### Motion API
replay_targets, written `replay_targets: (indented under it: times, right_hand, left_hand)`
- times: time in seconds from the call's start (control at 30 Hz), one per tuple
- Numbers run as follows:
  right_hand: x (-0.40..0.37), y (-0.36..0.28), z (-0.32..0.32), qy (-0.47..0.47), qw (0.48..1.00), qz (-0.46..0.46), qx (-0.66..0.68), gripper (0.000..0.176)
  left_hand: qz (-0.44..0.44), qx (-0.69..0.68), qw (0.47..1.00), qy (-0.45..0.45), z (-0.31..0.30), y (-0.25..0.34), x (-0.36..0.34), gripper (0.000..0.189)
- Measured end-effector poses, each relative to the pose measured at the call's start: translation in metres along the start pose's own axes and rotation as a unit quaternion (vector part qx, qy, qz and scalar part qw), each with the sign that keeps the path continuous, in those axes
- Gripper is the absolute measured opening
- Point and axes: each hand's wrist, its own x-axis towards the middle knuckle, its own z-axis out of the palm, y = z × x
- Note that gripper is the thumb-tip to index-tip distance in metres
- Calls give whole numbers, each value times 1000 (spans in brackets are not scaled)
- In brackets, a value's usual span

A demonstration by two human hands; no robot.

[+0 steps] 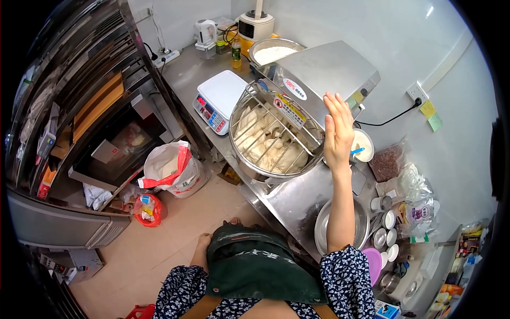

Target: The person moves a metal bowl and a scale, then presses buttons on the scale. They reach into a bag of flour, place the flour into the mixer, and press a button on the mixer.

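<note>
My right hand (pixel 338 132) is raised flat, fingers together, against the side of a steel dough mixer (pixel 324 72) on the counter. It holds nothing. The mixer's bowl (pixel 249 171) sits under a wire guard (pixel 276 127) and holds a pale mass of dough (pixel 268 143). My left hand is out of view. A green apron (pixel 255 263) and patterned sleeves show at the bottom of the picture.
A white scale (pixel 219 100) and a flour-filled bowl (pixel 272 53) stand further along the steel counter (pixel 292 199). An empty metal bowl (pixel 321 231), small cups and bags crowd the near right. A flour sack (pixel 172 167) and rack oven (pixel 101 122) stand left of the tiled floor.
</note>
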Motion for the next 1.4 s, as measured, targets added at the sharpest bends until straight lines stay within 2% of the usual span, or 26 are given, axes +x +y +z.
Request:
replay_targets:
  times: [0.27, 0.5, 0.6, 1.4]
  right_hand:
    - [-1, 2, 1, 3, 1000, 1, 5, 27]
    - [-1, 1, 1, 6, 1000, 3, 9, 27]
    - [-1, 2, 1, 9, 1000, 4, 10, 27]
    - [-1, 2, 3, 22, 1000, 10, 18, 26]
  left_hand:
    - [7, 4, 1000, 15, -3, 22, -17, 31]
    - [23, 7, 1000, 20, -3, 9, -9, 27]
    - [-10, 17, 1000, 12, -4, 11, -10, 32]
    - [-4, 17, 1000, -9, -5, 9, -3, 34]
